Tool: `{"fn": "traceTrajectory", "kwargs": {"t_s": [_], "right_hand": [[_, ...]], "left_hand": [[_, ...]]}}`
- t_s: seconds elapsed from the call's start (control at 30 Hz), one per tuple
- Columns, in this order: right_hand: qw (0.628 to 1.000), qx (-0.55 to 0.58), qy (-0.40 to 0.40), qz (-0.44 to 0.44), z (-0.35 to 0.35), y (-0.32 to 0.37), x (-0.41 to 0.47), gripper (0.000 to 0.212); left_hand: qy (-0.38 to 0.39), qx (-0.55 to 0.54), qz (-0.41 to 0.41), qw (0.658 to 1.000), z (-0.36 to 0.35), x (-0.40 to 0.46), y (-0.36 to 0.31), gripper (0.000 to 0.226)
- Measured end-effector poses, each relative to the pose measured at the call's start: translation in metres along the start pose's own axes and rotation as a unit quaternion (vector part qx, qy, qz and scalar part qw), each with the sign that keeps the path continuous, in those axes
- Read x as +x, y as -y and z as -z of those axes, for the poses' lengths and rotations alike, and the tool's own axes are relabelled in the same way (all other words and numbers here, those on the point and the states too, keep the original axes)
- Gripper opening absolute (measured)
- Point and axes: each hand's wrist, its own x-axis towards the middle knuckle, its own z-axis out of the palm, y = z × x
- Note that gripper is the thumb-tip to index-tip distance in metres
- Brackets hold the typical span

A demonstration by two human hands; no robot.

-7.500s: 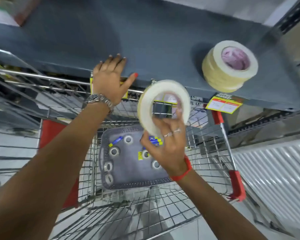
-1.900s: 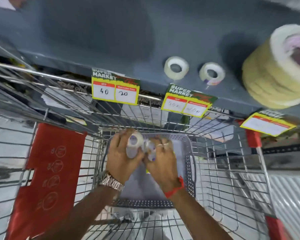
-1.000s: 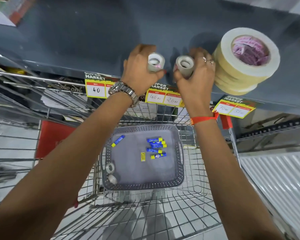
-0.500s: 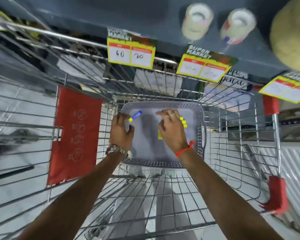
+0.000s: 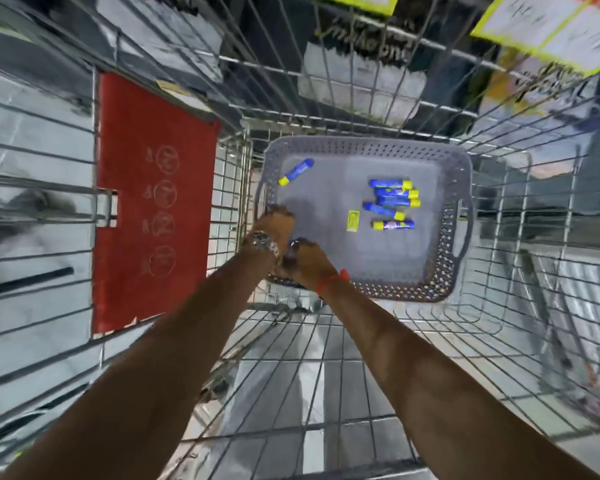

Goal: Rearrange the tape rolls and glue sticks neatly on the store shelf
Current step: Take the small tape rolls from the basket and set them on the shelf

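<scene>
Both hands reach deep into the wire trolley (image 5: pixel 174 109), meeting at the lower-left corner of the grey perforated basket (image 5: pixel 463 168), just left of the frame's centre. The left hand (image 5: pixel 274 227) and right hand (image 5: pixel 303 259) sit pressed close together there, fingers curled down and blurred — whether they close on anything cannot be told, and no tape rolls show in this frame. The glue sticks lie in plain view: one glue stick (image 5: pixel 296 171) alone at the basket's upper left, a cluster of five (image 5: pixel 392 202) right of centre, a small yellow label (image 5: pixel 352 221) beside them. To do this pick well, I would judge it best to gather whatever sits in that corner fully, one item per hand, then lift straight up clear of the basket rim — the wire sides could catch knuckles.
</scene>
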Motion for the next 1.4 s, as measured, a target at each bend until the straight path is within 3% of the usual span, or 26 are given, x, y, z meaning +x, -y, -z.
{"fn": "traceTrajectory", "kwargs": {"t_s": [0.03, 0.07, 0.13, 0.17, 0.3, 0.47, 0.63, 0.77, 0.93, 0.97, 1.07, 1.13, 1.2, 1.3, 1.4], "right_hand": [[1.0, -0.012, 0.007, 0.008, 0.001, 0.004, 0.001, 0.014], [0.999, -0.026, 0.026, 0.003, 0.001, 0.008, 0.003, 0.013], [0.998, -0.021, 0.034, -0.041, 0.004, 0.011, 0.005, 0.029], [0.998, -0.018, 0.03, -0.049, 0.004, 0.01, 0.008, 0.037], [0.992, 0.071, 0.061, -0.086, 0.004, 0.018, 0.011, 0.022], [0.989, 0.082, 0.072, -0.099, 0.005, 0.021, 0.012, 0.031], [0.99, 0.092, 0.058, -0.085, 0.012, 0.023, 0.002, 0.015], [0.992, 0.085, 0.031, -0.093, 0.014, 0.018, -0.008, 0.037], [0.995, 0.015, 0.053, -0.082, 0.043, 0.013, -0.024, 0.028], [0.996, -0.005, 0.038, -0.08, 0.051, 0.01, -0.028, 0.021], [0.993, -0.068, -0.044, -0.081, 0.091, 0.016, -0.053, 0.042], [0.983, -0.064, -0.149, -0.085, 0.121, 0.027, -0.078, 0.035], [0.959, -0.012, -0.274, -0.068, 0.149, 0.043, -0.107, 0.029], [0.901, 0.051, -0.429, -0.033, 0.194, 0.078, -0.152, 0.044], [0.83, 0.068, -0.55, 0.065, 0.24, 0.106, -0.174, 0.05]], "left_hand": [[0.001, 0.012, -0.016, 1.0, -0.005, 0.01, 0.002, 0.028], [-0.047, 0.057, -0.041, 0.996, 0.008, 0.005, -0.005, 0.016], [-0.104, 0.159, -0.113, 0.975, 0.07, -0.049, -0.047, 0.017], [-0.077, 0.166, -0.132, 0.974, 0.098, -0.073, -0.067, 0.019], [-0.03, 0.247, -0.097, 0.964, 0.109, -0.072, -0.069, 0.03], [0.013, 0.245, -0.108, 0.963, 0.127, -0.083, -0.079, 0.03], [0.04, 0.289, -0.111, 0.95, 0.132, -0.084, -0.083, 0.028], [0.039, 0.278, -0.136, 0.95, 0.133, -0.09, -0.082, 0.029], [0.054, 0.212, -0.146, 0.965, 0.137, -0.094, -0.075, 0.049], [0.055, 0.195, -0.135, 0.97, 0.141, -0.098, -0.078, 0.055], [0.025, 0.127, -0.109, 0.986, 0.164, -0.122, -0.093, 0.065], [-0.014, 0.07, -0.12, 0.99, 0.182, -0.139, -0.104, 0.071], [-0.082, 0.015, -0.182, 0.98, 0.203, -0.162, -0.118, 0.083], [-0.194, -0.138, -0.262, 0.935, 0.24, -0.202, -0.148, 0.068], [-0.333, -0.315, -0.336, 0.823, 0.285, -0.248, -0.187, 0.05]]}}
